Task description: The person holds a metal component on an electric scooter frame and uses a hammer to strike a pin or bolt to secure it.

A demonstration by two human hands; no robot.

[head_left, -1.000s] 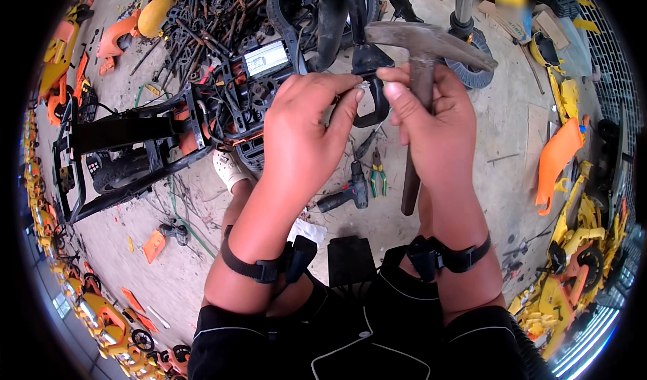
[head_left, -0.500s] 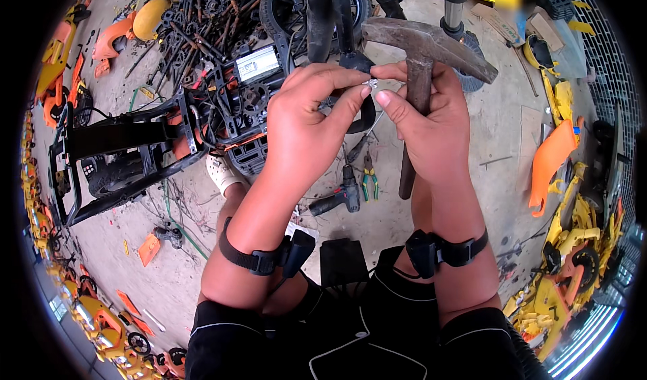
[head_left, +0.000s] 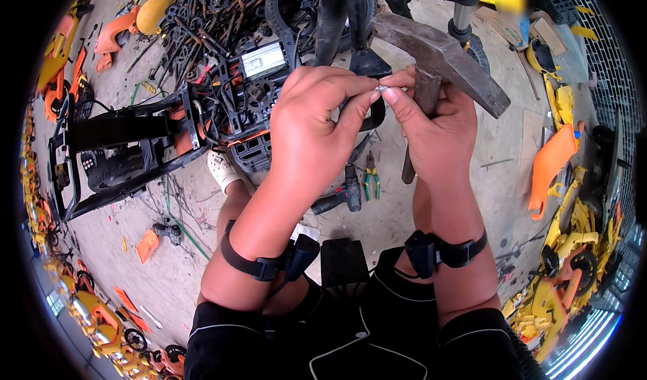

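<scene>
A small silvery piece (head_left: 381,89) is pinched between the fingertips of my left hand (head_left: 313,120), with the thumb of my right hand (head_left: 435,137) at its other side; I cannot tell its shape. My right hand also grips the handle of a large rusty steel hammer (head_left: 451,63), whose head tilts down to the right above the fingers. Just behind both hands stand a black tube with a flared end (head_left: 364,62) and other dark scooter parts, partly hidden by my fingers.
Scooter frame (head_left: 121,134) at left, rusty scrap heap (head_left: 195,16) behind. A drill (head_left: 344,195) and green-yellow pliers (head_left: 373,181) lie on the concrete floor (head_left: 485,198) below my hands. Orange panel (head_left: 552,164) and yellow plastic piles (head_left: 566,279) at right; orange pieces (head_left: 145,245) at lower left.
Both hands' fingertips have come together on the small piece. The hammer head has tipped further down to the right, and its handle's lower end has risen slightly.
</scene>
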